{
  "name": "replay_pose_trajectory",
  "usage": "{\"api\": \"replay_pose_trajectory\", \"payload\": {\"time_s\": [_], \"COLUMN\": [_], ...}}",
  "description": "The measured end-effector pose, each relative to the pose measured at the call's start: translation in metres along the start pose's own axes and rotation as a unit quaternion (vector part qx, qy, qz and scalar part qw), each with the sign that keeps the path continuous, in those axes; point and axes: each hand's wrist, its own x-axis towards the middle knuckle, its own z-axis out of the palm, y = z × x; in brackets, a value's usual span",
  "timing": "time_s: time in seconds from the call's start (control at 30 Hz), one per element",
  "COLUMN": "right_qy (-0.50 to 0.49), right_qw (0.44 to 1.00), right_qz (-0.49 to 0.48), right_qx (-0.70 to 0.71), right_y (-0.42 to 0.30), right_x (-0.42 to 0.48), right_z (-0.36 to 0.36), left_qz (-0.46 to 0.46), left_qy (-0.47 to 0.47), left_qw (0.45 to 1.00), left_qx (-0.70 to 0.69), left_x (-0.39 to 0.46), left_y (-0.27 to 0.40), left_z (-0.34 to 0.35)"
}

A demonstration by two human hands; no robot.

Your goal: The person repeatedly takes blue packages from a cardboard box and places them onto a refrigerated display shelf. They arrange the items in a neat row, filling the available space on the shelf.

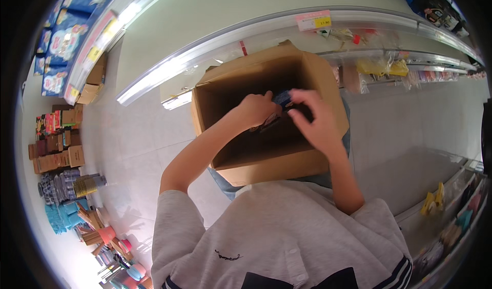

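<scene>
An open brown cardboard box (276,165) stands in front of my body, its flaps turned outward and its inside in deep shadow. Over its opening, my left hand (260,110) grips a small dark blue package (283,99), and the fingers cover part of it. My right hand (316,119) is beside the package's far end. Its thumb and fingers are apart, and whether a fingertip touches the package is unclear. Below the left hand, a dark, brownish patterned part (265,123) shows; I cannot tell whether it belongs to the same package.
A shelf edge (215,52) with a price tag (314,21) runs behind the box. Bagged goods (382,66) hang on the right. Blue packs (65,39) fill a shelf at upper left. Cartons (59,160) and stacked goods line the left wall. Another shelf (442,231) stands at lower right.
</scene>
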Motion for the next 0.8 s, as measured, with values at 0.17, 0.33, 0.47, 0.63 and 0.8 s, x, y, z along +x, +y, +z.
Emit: {"api": "replay_pose_trajectory", "payload": {"time_s": [0.17,0.33,0.47,0.63,0.8], "right_qy": [0.059,-0.015,0.143,0.261,0.162], "right_qw": [0.998,0.961,0.926,0.963,0.881], "right_qz": [-0.015,0.143,0.15,-0.048,-0.212], "right_qx": [0.008,0.234,0.314,-0.033,-0.39], "right_y": [-0.024,-0.023,-0.024,-0.053,-0.121], "right_x": [0.015,0.014,0.009,0.015,0.035], "right_z": [-0.031,-0.033,-0.032,-0.058,-0.116], "left_qz": [0.075,0.104,0.095,-0.013,0.072], "left_qy": [0.126,0.362,0.464,0.459,0.593], "left_qw": [0.964,0.846,0.68,0.701,0.736], "left_qx": [-0.22,-0.378,-0.559,-0.546,-0.318], "left_x": [-0.112,-0.142,-0.118,-0.088,-0.071], "left_y": [0.002,0.007,0.014,0.045,0.077], "left_z": [-0.075,-0.074,-0.042,-0.054,-0.108]}}
